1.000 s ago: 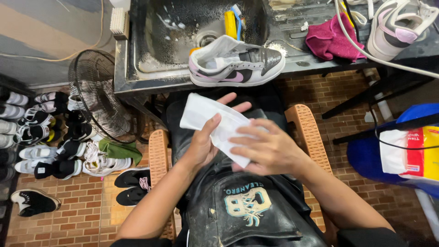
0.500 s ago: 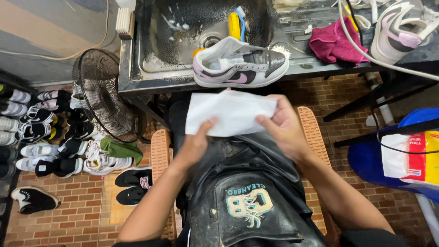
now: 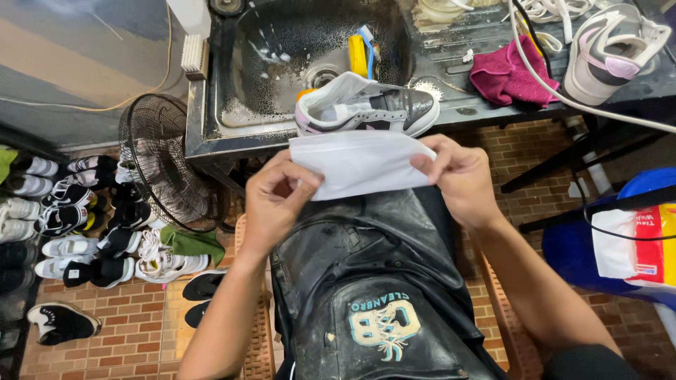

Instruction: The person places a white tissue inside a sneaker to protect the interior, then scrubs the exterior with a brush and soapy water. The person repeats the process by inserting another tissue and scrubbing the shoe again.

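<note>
Above a black apron lap — white folded paper sheet, now stretched flat, pinched by left hand and right hand; grey-pink leather sneaker at twelve o'clock.

The dark metal desk holds a sunken sink, a grey and pink sneaker at its front edge, a magenta cloth and a second sneaker at the right. On the brick floor lie rows of shoes beside a black fan.
</note>
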